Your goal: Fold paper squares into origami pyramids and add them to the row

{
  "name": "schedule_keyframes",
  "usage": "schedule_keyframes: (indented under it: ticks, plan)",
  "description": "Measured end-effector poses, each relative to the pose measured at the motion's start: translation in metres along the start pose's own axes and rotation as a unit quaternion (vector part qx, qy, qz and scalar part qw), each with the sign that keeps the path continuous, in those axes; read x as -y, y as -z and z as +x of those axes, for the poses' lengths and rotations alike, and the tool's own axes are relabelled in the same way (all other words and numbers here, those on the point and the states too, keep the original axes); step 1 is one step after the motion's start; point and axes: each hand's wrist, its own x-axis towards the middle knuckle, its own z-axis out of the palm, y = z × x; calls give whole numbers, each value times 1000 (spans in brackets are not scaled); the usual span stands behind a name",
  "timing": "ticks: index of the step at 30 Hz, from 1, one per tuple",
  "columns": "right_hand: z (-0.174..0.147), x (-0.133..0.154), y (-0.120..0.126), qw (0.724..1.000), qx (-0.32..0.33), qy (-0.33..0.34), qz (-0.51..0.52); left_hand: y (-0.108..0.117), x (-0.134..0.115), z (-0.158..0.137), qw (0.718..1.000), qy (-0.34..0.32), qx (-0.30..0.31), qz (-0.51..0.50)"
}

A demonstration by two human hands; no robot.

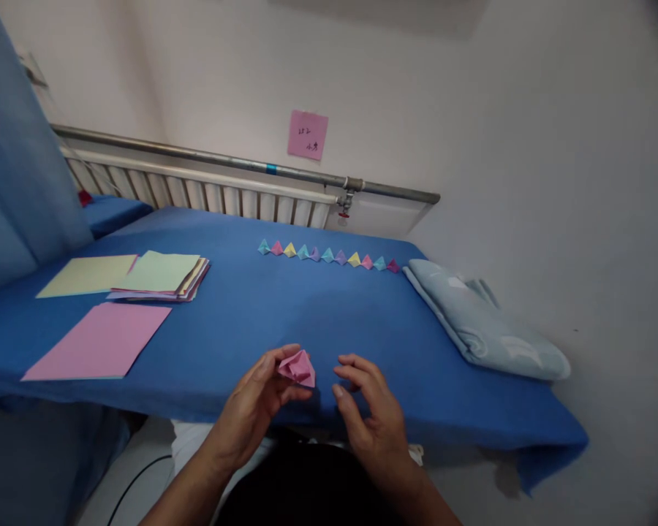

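Note:
A small pink folded paper piece (297,368) is held in the fingers of my left hand (254,402), just above the near edge of the blue-covered bed. To its right, my right hand (373,413) hovers with fingers curved and apart, holding nothing. A gap separates its fingertips from the pink paper. Farther back on the blue cloth (241,314) lies a row of several small folded paper pieces (327,255) in blue, pink, yellow and purple, set close side by side.
At the left lie pink sheets (99,342), a yellow sheet (85,274) and a paper stack (161,272) with pale green on top. A folded light-blue blanket (482,321) rests at the right. Behind are a radiator (213,196), a pipe (213,157) and a pink wall note (308,135).

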Motion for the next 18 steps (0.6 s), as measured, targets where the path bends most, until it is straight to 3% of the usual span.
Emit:
schedule_keyframes:
  ticks: [6, 13, 18]
  plan:
    - [0, 0, 1, 1000, 3, -4, 6, 2, -3, 1, 1000, 10, 17, 0]
    - [6, -6, -14, 999, 18, -12, 25, 14, -8, 8, 998, 42, 25, -32]
    - [25, -13, -16, 997, 51, -13, 52, 22, -18, 28, 991, 126, 37, -17]
